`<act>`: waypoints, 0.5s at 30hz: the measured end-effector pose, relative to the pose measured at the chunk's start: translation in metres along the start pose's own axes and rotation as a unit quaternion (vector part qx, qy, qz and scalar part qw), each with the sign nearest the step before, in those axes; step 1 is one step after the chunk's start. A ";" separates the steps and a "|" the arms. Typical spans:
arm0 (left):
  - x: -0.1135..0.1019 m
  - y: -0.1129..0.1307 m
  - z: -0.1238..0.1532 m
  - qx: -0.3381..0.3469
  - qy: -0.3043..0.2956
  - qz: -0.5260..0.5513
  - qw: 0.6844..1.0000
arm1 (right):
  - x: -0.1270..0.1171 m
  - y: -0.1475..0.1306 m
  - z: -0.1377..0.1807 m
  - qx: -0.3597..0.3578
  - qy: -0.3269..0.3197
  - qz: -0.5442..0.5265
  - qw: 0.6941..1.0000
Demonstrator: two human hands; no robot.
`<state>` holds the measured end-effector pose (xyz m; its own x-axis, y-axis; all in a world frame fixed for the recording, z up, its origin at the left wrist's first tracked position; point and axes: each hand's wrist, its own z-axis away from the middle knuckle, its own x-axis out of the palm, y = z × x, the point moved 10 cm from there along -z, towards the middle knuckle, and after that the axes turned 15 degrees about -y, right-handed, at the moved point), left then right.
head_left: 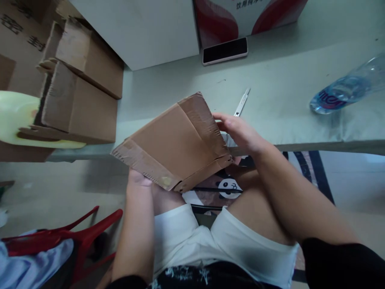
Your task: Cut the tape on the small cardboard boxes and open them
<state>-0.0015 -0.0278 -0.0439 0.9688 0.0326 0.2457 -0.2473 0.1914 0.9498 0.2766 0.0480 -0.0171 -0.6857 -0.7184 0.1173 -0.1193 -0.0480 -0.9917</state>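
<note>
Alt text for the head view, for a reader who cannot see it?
Both hands, left hand and right hand, hold a flattened brown cardboard box over the lap. Beyond it, a pale table bears a silver utility knife and black smartphone.

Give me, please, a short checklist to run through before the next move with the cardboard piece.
1. Left hand under the lower edge of the cardboard: ok, it supports the piece from below.
2. Right hand on the cardboard's right edge: ok, fingers rest on it.
3. Cardboard lifted off the table: ok, it is held in front of the table edge, above the knees.
4. Cutter away from the fingers: not ok, it lies on the table just behind the right hand.
5. Bottle out of the way: ok, it lies far to the right.
6. Cardboard's hidden far side: cannot tell.
</note>
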 end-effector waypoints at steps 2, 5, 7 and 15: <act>-0.015 0.002 0.002 0.004 0.070 0.025 0.997 | -0.004 0.008 0.000 0.034 0.020 0.015 0.999; -0.015 0.010 0.004 0.002 0.108 0.066 0.992 | 0.000 0.016 -0.003 0.073 0.011 0.056 0.996; -0.002 0.023 0.000 0.036 0.072 0.077 0.994 | 0.001 0.017 -0.005 0.093 0.013 0.090 0.991; -0.022 0.010 0.001 0.024 0.114 0.052 0.992 | -0.021 0.018 0.004 0.098 0.077 0.030 0.992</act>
<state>-0.0253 -0.0274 -0.0395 0.9150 0.2717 0.2982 -0.3416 0.1288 0.9310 0.2919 0.0594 -0.0381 -0.7911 -0.6097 0.0489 0.0569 -0.1529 -0.9866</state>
